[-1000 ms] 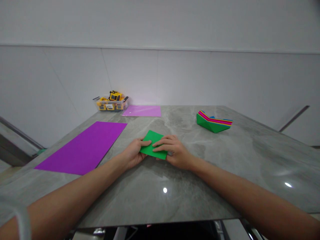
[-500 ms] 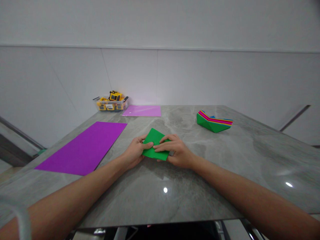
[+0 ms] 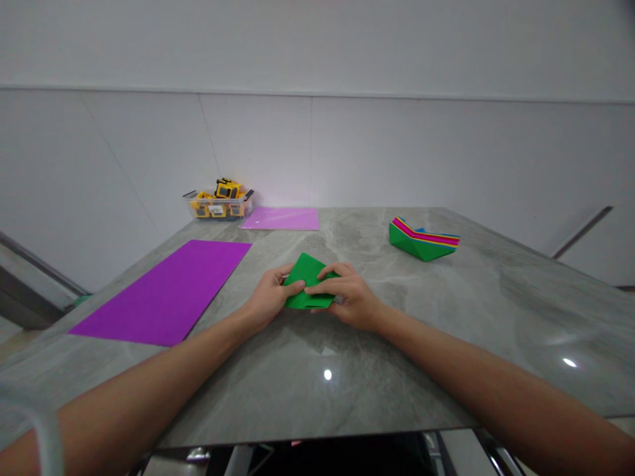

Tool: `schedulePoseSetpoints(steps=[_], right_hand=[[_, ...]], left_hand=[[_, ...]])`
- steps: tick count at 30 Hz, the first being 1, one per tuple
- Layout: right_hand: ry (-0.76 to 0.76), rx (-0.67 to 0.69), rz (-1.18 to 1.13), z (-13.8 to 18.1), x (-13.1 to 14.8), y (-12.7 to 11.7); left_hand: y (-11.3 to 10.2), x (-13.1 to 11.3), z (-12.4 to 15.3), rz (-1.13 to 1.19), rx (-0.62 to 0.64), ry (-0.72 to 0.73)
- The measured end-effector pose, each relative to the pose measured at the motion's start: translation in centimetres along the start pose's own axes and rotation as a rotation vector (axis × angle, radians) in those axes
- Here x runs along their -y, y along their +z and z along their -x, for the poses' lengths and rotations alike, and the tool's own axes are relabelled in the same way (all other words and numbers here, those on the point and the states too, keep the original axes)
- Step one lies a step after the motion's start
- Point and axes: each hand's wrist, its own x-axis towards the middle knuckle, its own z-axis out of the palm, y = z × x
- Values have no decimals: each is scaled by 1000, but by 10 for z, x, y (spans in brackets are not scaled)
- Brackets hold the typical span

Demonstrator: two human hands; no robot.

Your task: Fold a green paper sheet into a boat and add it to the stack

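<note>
A folded piece of green paper [image 3: 305,271] is held between both hands, just above the grey marbled table. My left hand [image 3: 270,296] grips its left side, thumb on top and fingers behind. My right hand [image 3: 350,294] pinches the right side, its fingers lying over the upper face and the thumb underneath, mostly hidden. Along the lower edge the paper's layers show slightly apart. Farther off to the right stands a folded paper boat [image 3: 421,244], green below with pink, yellow and blue bands along its rim.
A large purple sheet [image 3: 169,291] lies on the table [image 3: 397,383] at left. Behind it, a pale pink-violet sheet [image 3: 281,219] lies near the wall, beside a clear plastic box [image 3: 218,209] of yellow toy vehicles [image 3: 228,189]. The table's front edge runs below my forearms.
The green paper's lower edge has tilted up and now looks flatter and shorter. Both hands keep nearly the same hold. The whole view has shifted very slightly.
</note>
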Motion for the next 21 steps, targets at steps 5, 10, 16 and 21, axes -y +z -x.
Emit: schedulePoseSetpoints(steps=[5,10,16,21], right_hand=[[-11,17,5,1,-1,1],[-28,-35,61,-2,4,1],[-20,24,-93,-2,4,3],[78,8,-195,-2,3,4]], left_hand=[[-1,-5,0,-179,-11,63],[-3,-12,0,-234,-26,58],[-1,-11,2,-171,26,39],[2,-13,4,-232,-35,183]])
